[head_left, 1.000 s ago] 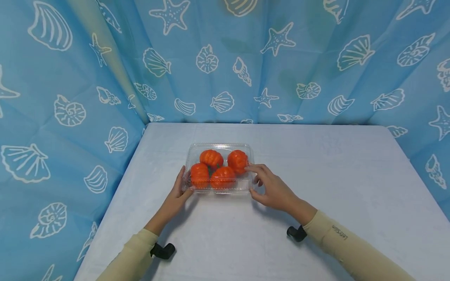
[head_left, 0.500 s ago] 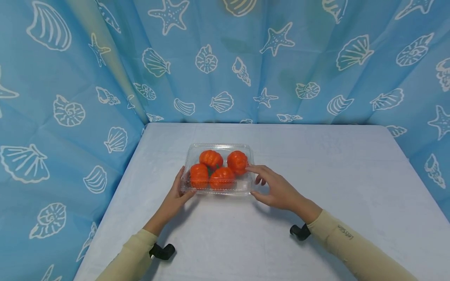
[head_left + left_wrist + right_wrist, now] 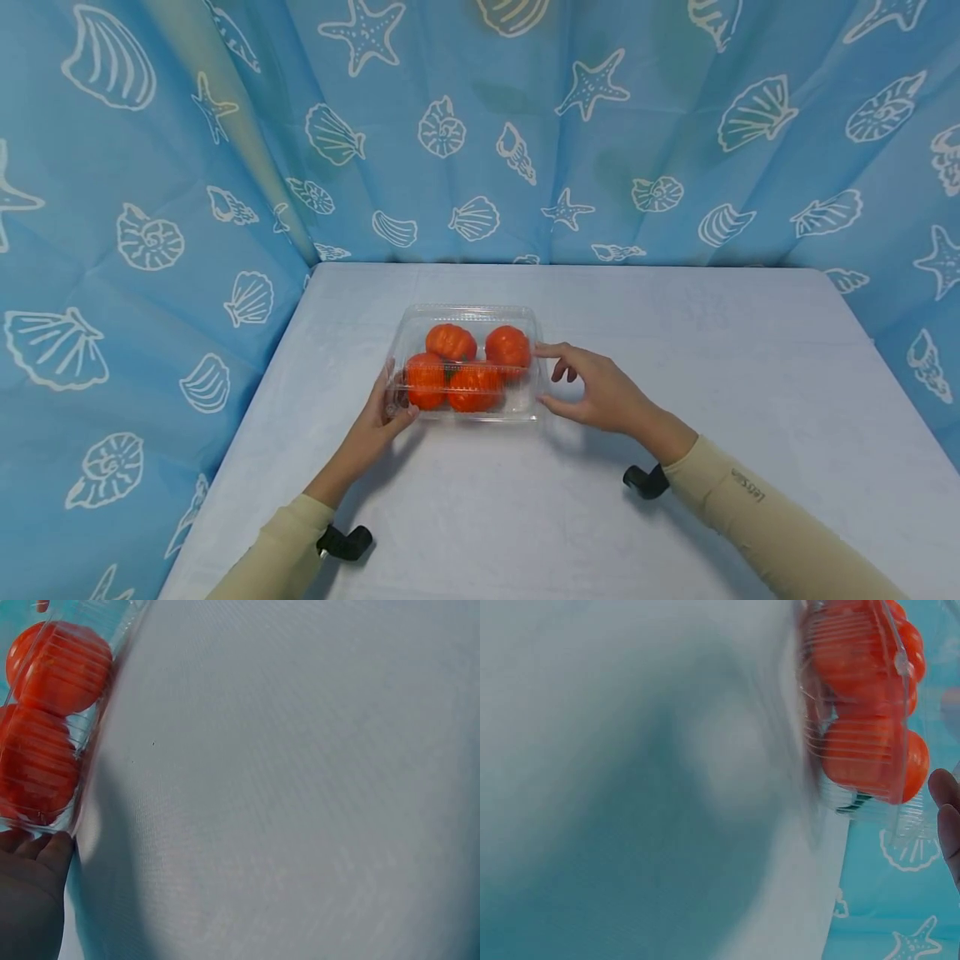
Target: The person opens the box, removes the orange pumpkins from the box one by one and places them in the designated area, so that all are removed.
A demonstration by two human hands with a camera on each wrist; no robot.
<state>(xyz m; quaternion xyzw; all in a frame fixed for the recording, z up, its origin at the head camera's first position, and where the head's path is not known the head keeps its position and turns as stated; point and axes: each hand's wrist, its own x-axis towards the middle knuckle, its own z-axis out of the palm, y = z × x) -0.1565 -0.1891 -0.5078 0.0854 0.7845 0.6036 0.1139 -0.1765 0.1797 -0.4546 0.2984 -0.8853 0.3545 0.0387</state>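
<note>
A clear plastic clamshell box sits on the white table with several small orange-red toy pumpkins inside. My left hand grips its near left corner, thumb along the front and fingers at the side. At the right side, my right hand holds index finger and thumb apart, their tips at or very near the plastic. In the left wrist view, fingers meet the end of the box. The right wrist view has fingertips beside it; contact is hard to judge through the clear plastic.
The white-covered table extends right and forward of the box. Behind and to the left hangs a blue curtain with white shell and starfish prints. Black wrist cameras sit under both cuffs.
My right hand has shifted slightly to the right. The ridge across the box's front looks higher, and the pumpkins appear slightly nearer. The left hand keeps its hold.
</note>
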